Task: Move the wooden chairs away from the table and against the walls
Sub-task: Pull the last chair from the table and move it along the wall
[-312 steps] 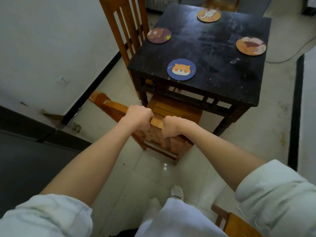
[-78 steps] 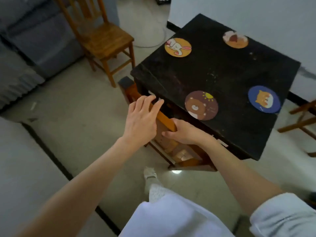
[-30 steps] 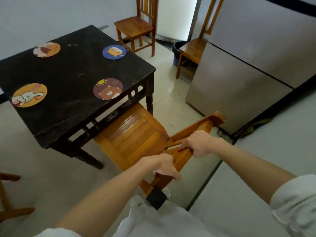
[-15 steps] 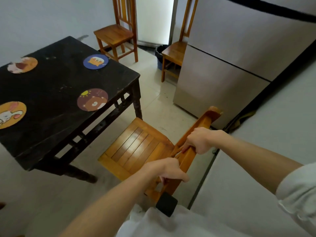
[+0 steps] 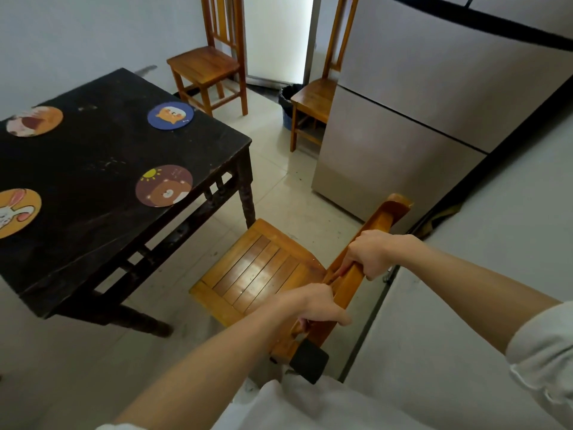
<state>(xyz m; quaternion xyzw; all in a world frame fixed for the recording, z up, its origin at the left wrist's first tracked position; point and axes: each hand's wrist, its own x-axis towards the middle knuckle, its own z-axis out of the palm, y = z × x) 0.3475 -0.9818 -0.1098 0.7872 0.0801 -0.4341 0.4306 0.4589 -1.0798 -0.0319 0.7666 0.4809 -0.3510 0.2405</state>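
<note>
A wooden chair [image 5: 260,271] with a slatted seat stands just clear of the black table's [image 5: 102,162] near corner, its backrest toward me and close to the grey wall on the right. My left hand [image 5: 310,308] and my right hand [image 5: 372,254] both grip the top rail of its backrest. A black pad caps the rail's near end. Two more wooden chairs stand farther off: one [image 5: 207,65] by the back wall, another [image 5: 316,94] beside the fridge.
A silver fridge [image 5: 403,119] stands at the right, ahead of the held chair. A dark bin [image 5: 288,97] sits behind the far chair. Several round picture coasters lie on the table, among them a bear one [image 5: 164,186]. A doorway opens at the back.
The chair has slid out from under the table toward the right wall, its seat now wholly clear of the tabletop. Both hands keep their hold on the backrest.
</note>
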